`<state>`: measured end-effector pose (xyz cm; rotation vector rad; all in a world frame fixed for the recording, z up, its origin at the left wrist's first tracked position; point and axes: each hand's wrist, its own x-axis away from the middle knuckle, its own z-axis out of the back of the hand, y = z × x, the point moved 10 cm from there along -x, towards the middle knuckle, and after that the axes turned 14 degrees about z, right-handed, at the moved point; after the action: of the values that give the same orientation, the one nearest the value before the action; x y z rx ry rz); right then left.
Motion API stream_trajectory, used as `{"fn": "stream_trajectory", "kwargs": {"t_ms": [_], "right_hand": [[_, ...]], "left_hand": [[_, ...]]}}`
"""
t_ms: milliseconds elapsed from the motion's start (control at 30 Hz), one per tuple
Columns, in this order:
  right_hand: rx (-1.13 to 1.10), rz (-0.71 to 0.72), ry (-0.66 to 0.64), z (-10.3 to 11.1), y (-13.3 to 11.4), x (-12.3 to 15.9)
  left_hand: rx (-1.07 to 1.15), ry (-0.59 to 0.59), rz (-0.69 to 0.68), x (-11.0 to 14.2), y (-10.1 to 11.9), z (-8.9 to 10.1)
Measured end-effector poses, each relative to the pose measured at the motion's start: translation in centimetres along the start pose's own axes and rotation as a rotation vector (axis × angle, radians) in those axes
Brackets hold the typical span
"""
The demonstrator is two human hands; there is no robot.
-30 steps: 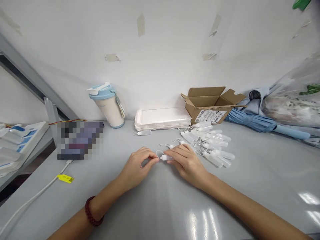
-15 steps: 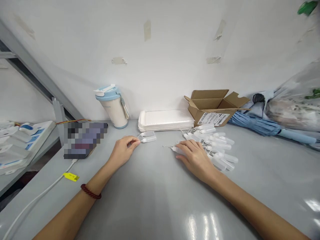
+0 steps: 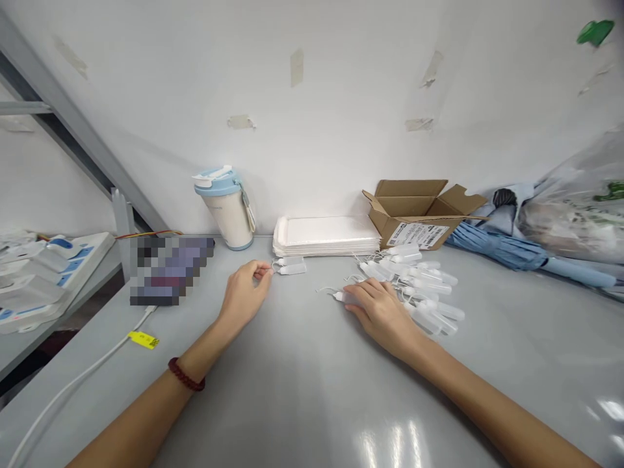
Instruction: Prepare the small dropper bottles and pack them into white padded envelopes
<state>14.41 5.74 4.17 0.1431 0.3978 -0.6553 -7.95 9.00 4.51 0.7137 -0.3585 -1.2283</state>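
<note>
Grey tabletop (image 3: pixel 292 390): right hand (image 3: pixel 383 311) holds one bottle (image 3: pixel 344 298).

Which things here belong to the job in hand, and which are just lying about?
Seemingly in the job:
bottle under the right hand
two bottles by the left hand
piled bottles

Likely just lying about:
cup
cable
umbrella
perhaps the box and white stack

Small translucent bottles (image 3: pixel 433 286) lie sideways, mostly heaped together.
</note>
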Motion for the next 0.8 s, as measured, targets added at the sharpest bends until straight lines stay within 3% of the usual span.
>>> {"fn": "stream_trajectory", "kwargs": {"t_ms": [67,167,300,600,800], "right_hand": [[-0.036,-0.004,0.015,0.1,-0.2,0.0],[-0.083,-0.009,0.056,0.6,-0.4,-0.1],[-0.142,0.006,0.124,1.2,-0.8,-0.2],[-0.315,0.032,0.226,1.5,-1.4,-0.1],[-0.412,0.025,0.231,1.8,-1.7,-0.2]], "left_hand": [[0.018,-0.043,-0.071,1.5,1.5,-0.6],[0.041,-0.199,-0.191,4.0,3.6,-2.7],[0.015,-0.354,-0.295,6.3,4.8,-5.1],[-0.012,-0.348,-0.400,6.9,5.4,-4.9],[0.022,-0.364,-0.396,7.2,5.5,-5.0]]}}
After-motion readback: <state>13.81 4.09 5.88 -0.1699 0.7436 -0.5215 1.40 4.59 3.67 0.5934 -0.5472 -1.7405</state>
